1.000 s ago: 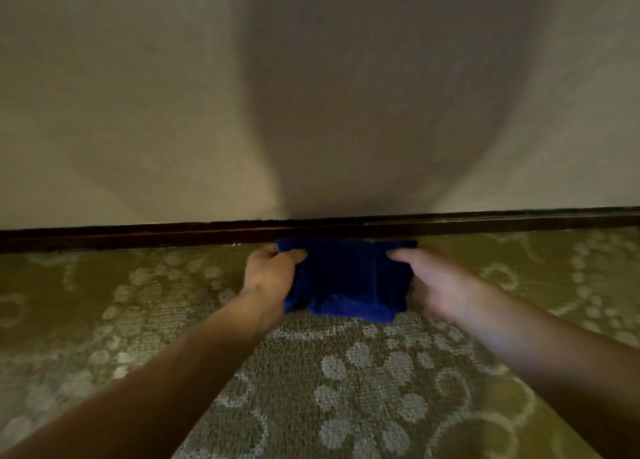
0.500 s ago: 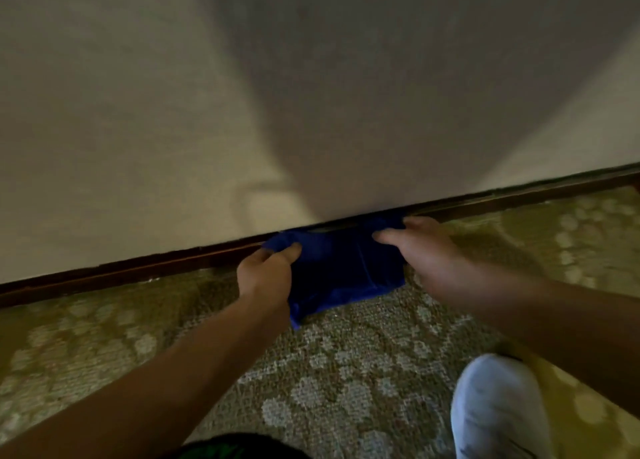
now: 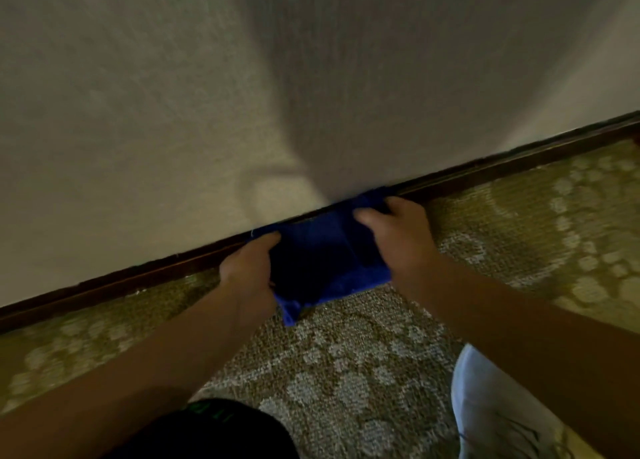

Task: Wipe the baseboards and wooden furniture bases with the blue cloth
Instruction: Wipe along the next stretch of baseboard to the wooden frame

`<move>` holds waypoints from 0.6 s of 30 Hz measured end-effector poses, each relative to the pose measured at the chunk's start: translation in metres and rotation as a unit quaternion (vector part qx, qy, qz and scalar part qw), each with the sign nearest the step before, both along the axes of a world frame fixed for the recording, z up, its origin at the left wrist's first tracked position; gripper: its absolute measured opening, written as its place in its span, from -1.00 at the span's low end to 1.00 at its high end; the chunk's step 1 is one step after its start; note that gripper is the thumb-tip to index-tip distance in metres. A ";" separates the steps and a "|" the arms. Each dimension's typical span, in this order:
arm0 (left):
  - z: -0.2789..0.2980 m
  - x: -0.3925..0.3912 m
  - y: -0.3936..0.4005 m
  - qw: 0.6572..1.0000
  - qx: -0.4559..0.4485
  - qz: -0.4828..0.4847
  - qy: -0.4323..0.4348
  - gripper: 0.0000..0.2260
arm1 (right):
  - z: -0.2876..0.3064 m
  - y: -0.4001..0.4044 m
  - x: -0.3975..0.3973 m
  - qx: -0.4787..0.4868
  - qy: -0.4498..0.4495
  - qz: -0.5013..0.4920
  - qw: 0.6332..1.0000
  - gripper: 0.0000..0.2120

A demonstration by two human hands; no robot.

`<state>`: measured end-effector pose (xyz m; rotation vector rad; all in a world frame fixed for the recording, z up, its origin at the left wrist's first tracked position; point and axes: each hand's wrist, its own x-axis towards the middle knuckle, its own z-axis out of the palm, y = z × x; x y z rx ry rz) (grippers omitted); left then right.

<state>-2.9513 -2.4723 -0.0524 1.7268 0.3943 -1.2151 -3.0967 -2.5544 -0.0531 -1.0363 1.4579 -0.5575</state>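
A folded blue cloth [image 3: 322, 254] is pressed against the dark wooden baseboard [image 3: 138, 276] where the pale wall meets the carpet. My left hand [image 3: 247, 271] grips the cloth's left edge, thumb on top. On the cloth's right edge my right hand [image 3: 398, 231] is closed, its fingertips at the baseboard. The baseboard runs as a slanted line from lower left to upper right [image 3: 540, 159]; the stretch behind the cloth is hidden.
Olive carpet with a pale floral pattern [image 3: 346, 372] covers the floor. A white shoe [image 3: 491, 413] is at the lower right and dark clothing [image 3: 214, 431] at the bottom middle. The textured wall [image 3: 173, 95] fills the upper half.
Both hands and the cloth have slid along the baseboard. The view has tilted, so the baseboard now slants, and the white shoe and dark clothing have come into view.
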 end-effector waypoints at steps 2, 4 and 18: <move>-0.006 -0.013 -0.012 0.999 -0.015 -0.013 0.026 -0.68 | 0.003 -0.008 -0.018 -0.006 0.005 -0.042 0.999 -0.96; -0.010 -0.026 -0.023 0.999 -0.032 -0.015 0.035 -0.67 | 0.007 -0.012 -0.029 -0.007 -0.004 -0.073 0.997 -0.91; -0.012 -0.028 -0.032 0.998 0.005 -0.059 -0.029 -0.56 | 0.004 -0.011 -0.021 0.050 -0.050 -0.097 0.993 -0.80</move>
